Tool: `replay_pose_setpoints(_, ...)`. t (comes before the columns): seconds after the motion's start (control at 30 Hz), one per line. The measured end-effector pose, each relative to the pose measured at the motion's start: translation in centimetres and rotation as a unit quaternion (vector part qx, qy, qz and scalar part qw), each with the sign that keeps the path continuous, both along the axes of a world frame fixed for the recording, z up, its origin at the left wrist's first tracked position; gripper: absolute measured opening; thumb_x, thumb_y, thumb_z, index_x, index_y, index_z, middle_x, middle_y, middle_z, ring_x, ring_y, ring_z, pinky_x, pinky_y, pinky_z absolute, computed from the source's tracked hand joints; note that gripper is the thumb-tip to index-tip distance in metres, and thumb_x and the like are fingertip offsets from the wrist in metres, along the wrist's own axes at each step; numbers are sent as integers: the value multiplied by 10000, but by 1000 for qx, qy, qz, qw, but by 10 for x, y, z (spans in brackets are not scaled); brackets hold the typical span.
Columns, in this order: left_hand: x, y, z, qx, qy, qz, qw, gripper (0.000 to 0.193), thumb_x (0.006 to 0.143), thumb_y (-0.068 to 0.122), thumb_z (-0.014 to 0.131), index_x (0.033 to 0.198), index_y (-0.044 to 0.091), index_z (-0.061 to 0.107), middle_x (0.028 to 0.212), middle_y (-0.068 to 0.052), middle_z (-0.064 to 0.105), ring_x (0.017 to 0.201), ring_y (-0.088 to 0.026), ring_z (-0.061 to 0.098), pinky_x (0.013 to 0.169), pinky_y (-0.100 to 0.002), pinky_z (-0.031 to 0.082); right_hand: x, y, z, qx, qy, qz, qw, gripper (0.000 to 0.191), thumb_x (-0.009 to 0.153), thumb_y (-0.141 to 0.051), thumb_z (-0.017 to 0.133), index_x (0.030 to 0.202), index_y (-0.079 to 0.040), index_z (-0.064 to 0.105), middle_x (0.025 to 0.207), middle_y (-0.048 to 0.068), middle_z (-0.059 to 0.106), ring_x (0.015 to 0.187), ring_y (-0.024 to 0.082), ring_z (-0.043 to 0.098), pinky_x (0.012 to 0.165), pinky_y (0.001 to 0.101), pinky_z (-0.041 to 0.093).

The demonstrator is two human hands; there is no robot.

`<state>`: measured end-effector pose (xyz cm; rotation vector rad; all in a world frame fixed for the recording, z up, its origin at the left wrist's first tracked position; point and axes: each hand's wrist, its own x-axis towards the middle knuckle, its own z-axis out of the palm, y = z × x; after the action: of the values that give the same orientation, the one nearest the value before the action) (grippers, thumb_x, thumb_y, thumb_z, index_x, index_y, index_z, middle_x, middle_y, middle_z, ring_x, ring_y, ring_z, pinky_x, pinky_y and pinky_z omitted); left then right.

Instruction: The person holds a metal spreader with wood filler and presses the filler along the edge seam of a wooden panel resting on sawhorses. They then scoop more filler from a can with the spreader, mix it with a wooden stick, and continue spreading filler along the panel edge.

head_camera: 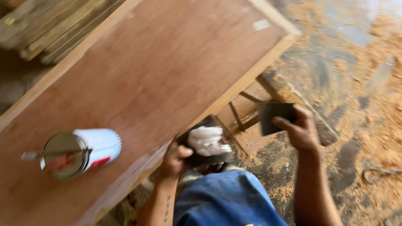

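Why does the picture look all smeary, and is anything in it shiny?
In the head view, motion blur smears everything; the right hand with its dark flat sheet and the left hand holding a dark board with white paste look soft. The tin's metal lid glints; sawdust floor looks bright.
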<state>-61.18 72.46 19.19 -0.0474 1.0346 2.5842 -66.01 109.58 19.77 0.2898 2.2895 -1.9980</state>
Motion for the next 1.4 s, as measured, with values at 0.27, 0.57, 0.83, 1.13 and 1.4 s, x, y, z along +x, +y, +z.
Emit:
replay_pose_setpoints(0.27,9,-13,42,-105,38,-40,993,760,692,104,534,1421,-110,536,1374,-222,622,1265,-300,595,1200,-414,424,7,-26,119,98,113,132,980,464,795,-68,860,1206,22,665,987,122,739,895,151,703,789,279,596)
replay_pose_setpoints(0.57,0,-35,76,54,-46,-61,996,673,747,111,505,1385,-104,516,1288,-228,647,1191,-314,634,1107,-444,501,2,-112,193,286,240,219,902,576,771,-136,886,1289,-18,665,989,130,775,858,180,771,755,305,644)
replay_pose_setpoints(0.83,5,-62,85,97,-108,-42,989,611,799,65,459,1381,-113,518,1257,-237,648,1146,-323,650,1066,-453,528,6,-152,202,297,185,248,903,626,741,-133,891,1318,-42,667,955,116,781,844,157,770,736,300,641)
replay_pose_setpoints(1.13,19,-66,89,187,-142,-62,970,553,828,163,469,1335,-42,548,1060,-217,671,791,-336,706,532,-467,607,22,-173,184,272,75,224,933,617,714,-136,894,1297,-72,701,981,83,784,862,103,704,772,283,606)
replay_pose_setpoints(1.4,27,-63,74,213,-193,7,958,442,881,137,449,1256,-70,559,1042,-197,661,847,-292,709,658,-437,631,32,-183,185,307,50,251,916,624,680,-158,904,1269,-100,709,999,73,793,860,108,724,770,288,611)
